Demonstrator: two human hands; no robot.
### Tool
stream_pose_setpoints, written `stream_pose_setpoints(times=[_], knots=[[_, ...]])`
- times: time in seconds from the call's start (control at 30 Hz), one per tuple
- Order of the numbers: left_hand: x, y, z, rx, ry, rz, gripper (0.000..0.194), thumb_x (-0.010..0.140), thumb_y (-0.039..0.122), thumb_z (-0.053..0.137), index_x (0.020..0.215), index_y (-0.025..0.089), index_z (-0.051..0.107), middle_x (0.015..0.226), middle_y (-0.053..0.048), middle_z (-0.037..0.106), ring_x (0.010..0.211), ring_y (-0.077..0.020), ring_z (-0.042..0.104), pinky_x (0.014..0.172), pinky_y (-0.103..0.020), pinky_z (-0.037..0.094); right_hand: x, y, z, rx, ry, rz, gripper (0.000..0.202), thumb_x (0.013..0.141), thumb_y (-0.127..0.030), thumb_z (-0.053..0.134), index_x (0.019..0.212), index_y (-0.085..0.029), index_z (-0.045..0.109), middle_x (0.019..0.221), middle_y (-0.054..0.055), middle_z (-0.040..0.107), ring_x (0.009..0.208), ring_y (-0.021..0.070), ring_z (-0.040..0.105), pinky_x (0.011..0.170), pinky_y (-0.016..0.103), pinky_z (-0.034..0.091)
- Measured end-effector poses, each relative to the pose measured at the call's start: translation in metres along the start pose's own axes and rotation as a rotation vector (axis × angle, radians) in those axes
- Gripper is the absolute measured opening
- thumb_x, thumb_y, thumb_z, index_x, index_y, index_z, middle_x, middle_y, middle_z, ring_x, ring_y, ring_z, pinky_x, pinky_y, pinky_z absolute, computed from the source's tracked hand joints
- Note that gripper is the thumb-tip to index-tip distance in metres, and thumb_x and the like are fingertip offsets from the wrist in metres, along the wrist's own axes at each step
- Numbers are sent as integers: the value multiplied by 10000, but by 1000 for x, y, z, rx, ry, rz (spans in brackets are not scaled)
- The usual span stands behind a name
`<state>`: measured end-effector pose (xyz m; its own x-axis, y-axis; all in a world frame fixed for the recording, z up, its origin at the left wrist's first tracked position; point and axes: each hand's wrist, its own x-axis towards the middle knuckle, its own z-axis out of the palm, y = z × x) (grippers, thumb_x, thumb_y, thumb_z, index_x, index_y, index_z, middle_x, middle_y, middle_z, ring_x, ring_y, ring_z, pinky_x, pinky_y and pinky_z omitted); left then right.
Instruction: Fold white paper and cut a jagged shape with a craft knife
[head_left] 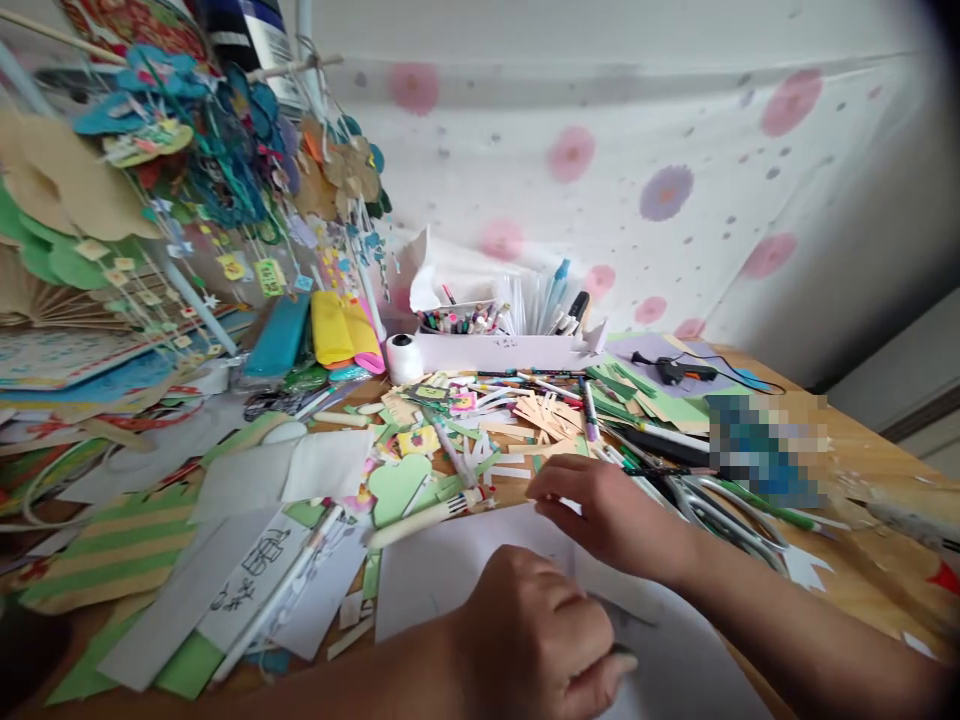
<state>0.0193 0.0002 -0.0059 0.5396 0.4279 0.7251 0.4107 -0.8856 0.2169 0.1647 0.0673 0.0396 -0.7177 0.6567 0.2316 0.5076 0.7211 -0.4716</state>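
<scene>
Paper (442,575) is hemmed in by scraps (551,415) past its far edge – dark thing (622,650) clamped in left hand (547,630), right hand (592,505) bent – finger grip can't be told.

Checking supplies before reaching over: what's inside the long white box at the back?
Left to right, the white box shows pens, clear plastic pieces, a blue item and a black pen. Its front wall hides their lower parts and the box's floor.
</scene>
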Motion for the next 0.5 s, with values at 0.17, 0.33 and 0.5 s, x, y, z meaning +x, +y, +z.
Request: stream_pose_setpoints(times=[0.17, 0.33, 0.5], knots=[[2, 2, -1, -1, 164, 128, 395, 876, 285, 419, 511, 174, 523, 412, 35, 433, 377, -94, 352, 386, -277, 252, 71, -20, 29, -90, -111, -146, 165, 840, -104, 550, 934, -158, 674, 935, 86, 680, 877, 192, 612, 797, 286, 454], [-1, 3, 3, 0, 105, 134, 354, 793, 299, 508, 460, 179, 494, 387, 43, 445, 358, -80, 370, 378, -272, 232, 126, -34, 47, -131, -152, -144, 314, 848, -222, 593, 1155, -155, 610, 1059, 125, 659, 950, 232, 606, 806, 320, 456], [-4, 3, 2, 8, -420, 0, 200, 781, 372, 624, 643, 227, 624, 506, 75, 605, 467, -99, 534, 394, -244, 281, 176, -57, 66, -183, -197, -118, 546, 780, -383, 657, 1264, -162, 535, 1165, 162, 623, 1075, 310, 557, 865, 397, 439]])
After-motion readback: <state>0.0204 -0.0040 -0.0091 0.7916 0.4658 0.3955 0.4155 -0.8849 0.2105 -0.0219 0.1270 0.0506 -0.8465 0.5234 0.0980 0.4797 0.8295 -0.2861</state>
